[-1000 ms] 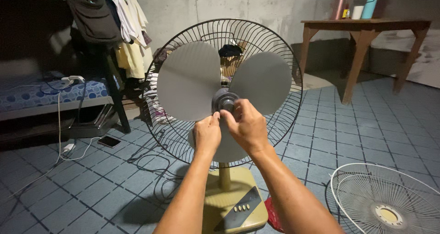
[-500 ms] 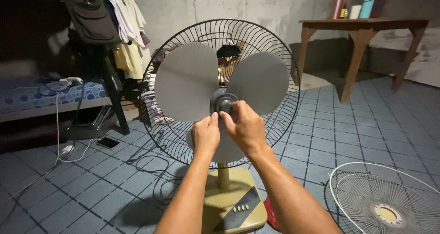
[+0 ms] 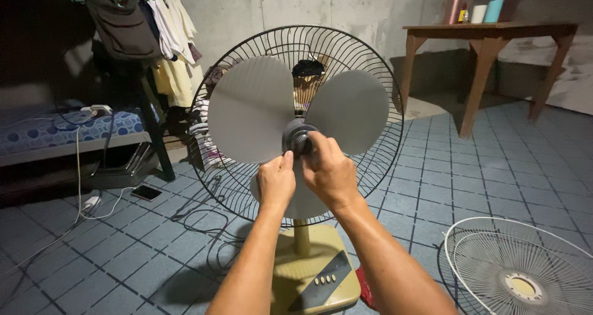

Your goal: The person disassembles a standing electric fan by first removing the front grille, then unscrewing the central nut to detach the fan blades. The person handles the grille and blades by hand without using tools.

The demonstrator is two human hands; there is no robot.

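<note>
Nearest the camera, two bare forearms reach forward over the fan's yellowish base [image 3: 315,272], which stands on the blue tiled floor [image 3: 482,173] with a dark panel of small buttons on its sloped face. The left hand [image 3: 276,182] is curled, thumb and fingertips pinching the lower grey blade [image 3: 302,197] just under the hub. The right hand [image 3: 329,170] is clenched around the dark round cap [image 3: 297,138] at the centre of the blades, fingers wrapped over its right side. The fan has three broad, matte grey blades; the upper left blade [image 3: 250,108] and upper right blade [image 3: 349,111] are fully exposed, backed only by the black wire rear guard [image 3: 296,40], whose rim rings them closely. A white front guard [image 3: 519,265] lies flat on the floor to the right, well apart from the base. Dark cables [image 3: 204,222] coil on the tiles left of the base, and a phone [image 3: 146,193] lies beyond them. Farther off, a bed [image 3: 37,133] and hanging clothes [image 3: 173,37] crowd the left, while a wooden desk [image 3: 488,34] carrying bottles [image 3: 475,6] stands at the far right, with open tiles between.
</note>
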